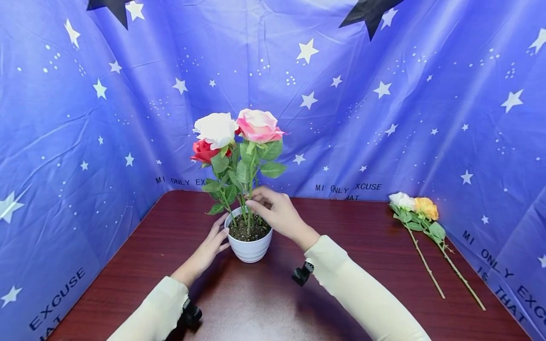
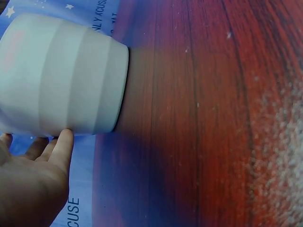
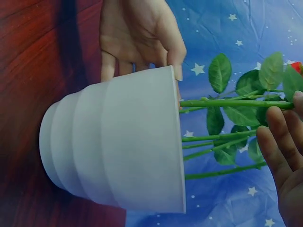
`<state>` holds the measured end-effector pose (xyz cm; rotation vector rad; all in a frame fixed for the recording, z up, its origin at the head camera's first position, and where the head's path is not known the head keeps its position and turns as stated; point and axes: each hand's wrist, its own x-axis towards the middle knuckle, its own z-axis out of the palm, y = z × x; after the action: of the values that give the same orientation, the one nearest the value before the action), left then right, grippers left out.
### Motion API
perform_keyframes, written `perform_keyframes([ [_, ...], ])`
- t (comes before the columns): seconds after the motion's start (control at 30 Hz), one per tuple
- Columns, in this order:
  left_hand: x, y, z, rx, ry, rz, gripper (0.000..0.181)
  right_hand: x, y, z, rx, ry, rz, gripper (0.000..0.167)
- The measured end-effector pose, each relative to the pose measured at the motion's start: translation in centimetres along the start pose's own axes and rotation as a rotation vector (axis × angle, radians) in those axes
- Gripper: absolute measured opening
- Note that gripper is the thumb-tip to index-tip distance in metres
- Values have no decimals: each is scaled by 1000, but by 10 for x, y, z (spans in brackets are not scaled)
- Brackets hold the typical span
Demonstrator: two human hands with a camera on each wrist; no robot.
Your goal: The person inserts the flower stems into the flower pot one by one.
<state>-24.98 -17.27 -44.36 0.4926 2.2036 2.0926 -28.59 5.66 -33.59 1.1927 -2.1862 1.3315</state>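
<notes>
A white ridged pot (image 1: 250,248) filled with dark soil (image 1: 251,229) stands upright on the table. In it stand a white rose (image 1: 216,129), a pink rose (image 1: 259,127) and red blooms (image 1: 204,150) partly hidden behind. My right hand (image 1: 283,215) pinches a green stem (image 3: 227,103) between thumb and fingers above the rim; it appears to lead up to the pink rose. Against the pot's left side rests my left hand (image 1: 209,246), fingers extended. Its thumb touches the rim in the right wrist view, and its fingertips (image 2: 67,135) meet the wall in the left wrist view.
On the right of the brown table (image 1: 341,227) lie a white rose (image 1: 402,201) and a yellow-orange rose (image 1: 426,208), stems pointing toward the front. A blue curtain (image 1: 256,71) with stars encloses the back and sides.
</notes>
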Motion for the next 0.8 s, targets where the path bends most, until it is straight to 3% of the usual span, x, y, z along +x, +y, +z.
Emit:
perform_keyframes([
  [0.53,0,-1,-1,4,5,-6,57,5,9,30,-72,3,-68,13],
  [0.8,-1,-1,-1,15,6,-10,57,5,12,36,-70,4,-47,14],
])
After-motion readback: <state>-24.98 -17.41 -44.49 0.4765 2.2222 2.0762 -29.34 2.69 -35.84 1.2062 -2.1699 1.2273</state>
